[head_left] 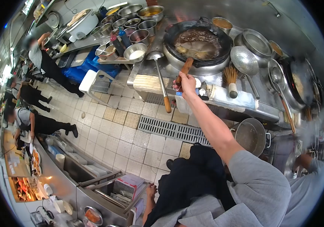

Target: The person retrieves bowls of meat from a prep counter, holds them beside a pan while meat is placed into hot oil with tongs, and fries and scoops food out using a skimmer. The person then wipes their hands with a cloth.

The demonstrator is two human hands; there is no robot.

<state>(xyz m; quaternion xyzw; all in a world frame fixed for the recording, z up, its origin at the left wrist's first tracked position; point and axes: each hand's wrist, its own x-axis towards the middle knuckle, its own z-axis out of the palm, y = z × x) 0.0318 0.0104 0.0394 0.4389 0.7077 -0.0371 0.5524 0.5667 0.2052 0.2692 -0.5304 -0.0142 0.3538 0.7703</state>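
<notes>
My right hand (187, 84) is closed around a wooden handle (186, 68) at the near rim of a black wok (224, 52). The handle points over the rim into the wok, where brown, bubbling liquid (197, 39) surrounds a partly visible utensil head. Left of this hand, a ladle (162, 77) with a metal bowl and wooden grip lies across the stove edge. To the right are a bamboo brush (231, 81) and a perforated skimmer (244, 60). My left hand (151, 190) hangs low beside the dark apron, fingers loosely bent and apart, with nothing visible in it.
Metal bowls (135, 52) and squeeze bottles stand left of the wok. A second wok (300, 81) is at the right. A white stool (94, 81), a large pot (249, 138) and a steel counter (65, 185) surround the tiled floor. Several people (50, 64) stand at the left; another is at the right.
</notes>
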